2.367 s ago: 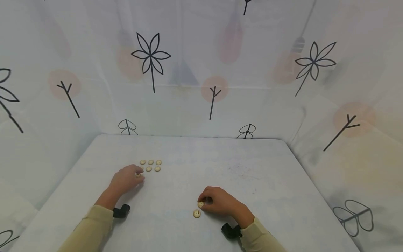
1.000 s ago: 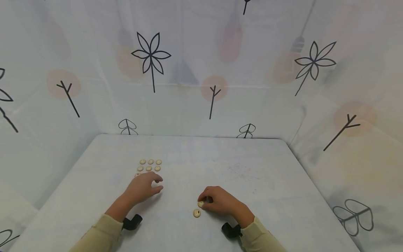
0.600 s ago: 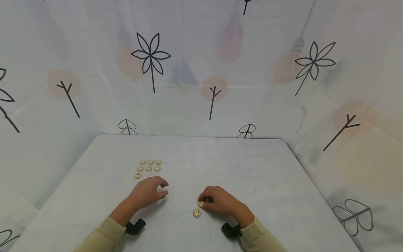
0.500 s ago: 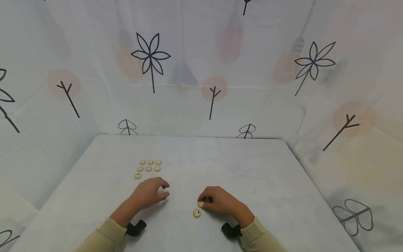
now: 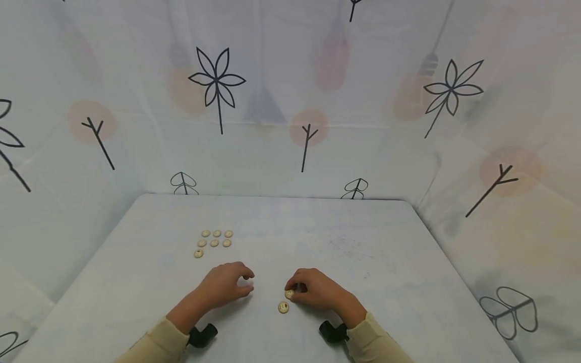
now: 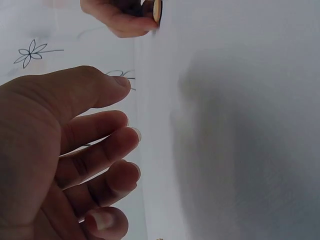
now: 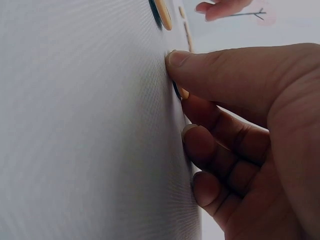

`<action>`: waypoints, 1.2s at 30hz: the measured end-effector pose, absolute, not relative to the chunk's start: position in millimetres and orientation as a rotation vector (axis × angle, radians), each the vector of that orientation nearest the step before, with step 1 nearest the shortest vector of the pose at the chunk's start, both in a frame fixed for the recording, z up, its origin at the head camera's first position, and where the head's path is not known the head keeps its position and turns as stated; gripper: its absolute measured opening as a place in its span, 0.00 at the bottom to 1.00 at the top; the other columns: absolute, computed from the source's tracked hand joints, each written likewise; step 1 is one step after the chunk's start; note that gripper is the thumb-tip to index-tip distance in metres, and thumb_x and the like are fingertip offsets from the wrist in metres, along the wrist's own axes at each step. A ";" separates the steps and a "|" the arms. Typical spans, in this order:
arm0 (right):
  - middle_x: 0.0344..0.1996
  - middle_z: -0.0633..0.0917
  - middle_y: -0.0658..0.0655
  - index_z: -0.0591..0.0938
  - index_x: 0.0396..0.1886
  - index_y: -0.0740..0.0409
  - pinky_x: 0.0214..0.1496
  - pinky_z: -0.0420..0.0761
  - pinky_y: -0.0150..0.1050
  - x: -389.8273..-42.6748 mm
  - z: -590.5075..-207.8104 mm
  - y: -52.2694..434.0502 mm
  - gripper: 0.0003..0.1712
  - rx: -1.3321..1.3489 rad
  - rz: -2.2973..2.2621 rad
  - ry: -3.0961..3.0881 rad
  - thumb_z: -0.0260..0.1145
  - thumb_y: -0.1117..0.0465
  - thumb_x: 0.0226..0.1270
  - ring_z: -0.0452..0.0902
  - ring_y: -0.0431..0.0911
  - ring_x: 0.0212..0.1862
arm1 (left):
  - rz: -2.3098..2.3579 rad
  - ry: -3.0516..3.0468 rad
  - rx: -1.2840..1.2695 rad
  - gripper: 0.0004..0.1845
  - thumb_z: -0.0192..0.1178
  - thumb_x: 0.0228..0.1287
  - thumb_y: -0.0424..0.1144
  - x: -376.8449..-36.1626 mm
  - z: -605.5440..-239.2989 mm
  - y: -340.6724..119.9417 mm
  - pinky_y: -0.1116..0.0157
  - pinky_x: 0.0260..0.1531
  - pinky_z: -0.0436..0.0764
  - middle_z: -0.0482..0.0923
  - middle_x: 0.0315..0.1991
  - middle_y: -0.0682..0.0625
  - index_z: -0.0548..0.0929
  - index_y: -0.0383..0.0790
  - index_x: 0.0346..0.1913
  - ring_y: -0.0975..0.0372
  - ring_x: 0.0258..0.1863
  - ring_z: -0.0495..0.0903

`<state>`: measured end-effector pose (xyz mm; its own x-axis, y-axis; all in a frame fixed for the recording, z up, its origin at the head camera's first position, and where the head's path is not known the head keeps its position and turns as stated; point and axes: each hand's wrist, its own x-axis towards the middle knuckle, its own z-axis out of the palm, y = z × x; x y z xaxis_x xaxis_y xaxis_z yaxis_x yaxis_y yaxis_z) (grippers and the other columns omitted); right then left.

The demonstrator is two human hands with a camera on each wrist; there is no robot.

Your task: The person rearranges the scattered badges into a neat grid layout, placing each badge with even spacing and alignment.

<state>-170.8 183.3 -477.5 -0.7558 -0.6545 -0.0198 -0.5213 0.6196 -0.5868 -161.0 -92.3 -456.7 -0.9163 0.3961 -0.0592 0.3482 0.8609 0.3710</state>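
Observation:
My right hand (image 5: 317,290) pinches a small pale wooden disc (image 5: 289,294) between thumb and index finger, low at the table. In the right wrist view the thumb covers most of this disc (image 7: 184,93). A second disc (image 5: 283,307), with dark marks on its face, lies just in front of it on the table. My left hand (image 5: 224,285) is over the table to the left, fingers loosely bent and thumb apart, holding nothing. Behind the left hand, several similar discs (image 5: 215,243) lie in two rows, with a single disc (image 5: 198,253) in front of them.
The white table (image 5: 372,282) has rounded far corners and stands against a patterned curtain (image 5: 272,151) at the back and sides. Black wrist-worn devices (image 5: 203,336) stick out below both wrists.
My left hand lets go of a disc at the front of the left group, leaving it there, and moves right and nearer, toward the right hand. The right hand stays in place.

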 end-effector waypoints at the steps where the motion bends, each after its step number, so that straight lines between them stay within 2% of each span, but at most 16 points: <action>1: 0.40 0.82 0.39 0.85 0.45 0.43 0.42 0.76 0.29 -170.8 -477.4 183.3 0.10 -0.963 -0.838 2.612 0.68 0.56 0.63 0.74 0.31 0.38 | 0.535 2.899 0.591 0.14 0.67 0.57 0.49 -160.7 -456.8 -91.2 0.59 0.40 0.80 0.82 0.38 0.60 0.86 0.50 0.45 0.64 0.39 0.80; 18: 0.39 0.82 0.38 0.85 0.45 0.43 0.42 0.76 0.29 -171.3 -478.2 183.7 0.11 -0.992 -0.840 2.613 0.68 0.54 0.63 0.74 0.31 0.38 | 0.516 2.823 0.742 0.15 0.67 0.57 0.51 -149.5 -458.5 -72.1 0.60 0.41 0.80 0.82 0.38 0.61 0.86 0.50 0.45 0.66 0.38 0.80; 25: 0.39 0.82 0.38 0.85 0.45 0.43 0.41 0.76 0.28 -171.5 -479.7 184.3 0.10 -1.021 -0.847 2.619 0.68 0.54 0.63 0.74 0.32 0.37 | 0.515 2.791 0.768 0.14 0.67 0.57 0.51 -148.1 -461.1 -65.5 0.62 0.39 0.79 0.81 0.37 0.62 0.87 0.51 0.44 0.69 0.35 0.78; 36: 0.39 0.82 0.38 0.85 0.46 0.44 0.41 0.76 0.28 -170.9 -477.4 183.4 0.11 -0.991 -0.845 2.607 0.68 0.55 0.64 0.74 0.32 0.37 | 0.511 2.770 0.852 0.14 0.66 0.58 0.52 -146.1 -464.0 -56.4 0.62 0.41 0.80 0.82 0.38 0.62 0.87 0.51 0.44 0.69 0.37 0.79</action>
<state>-170.9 183.4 -477.4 -0.7460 -0.6659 -0.0067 -0.5355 0.6058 -0.5885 -146.1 -56.4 -464.0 -0.8142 0.5741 -0.0858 0.5057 0.7741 0.3809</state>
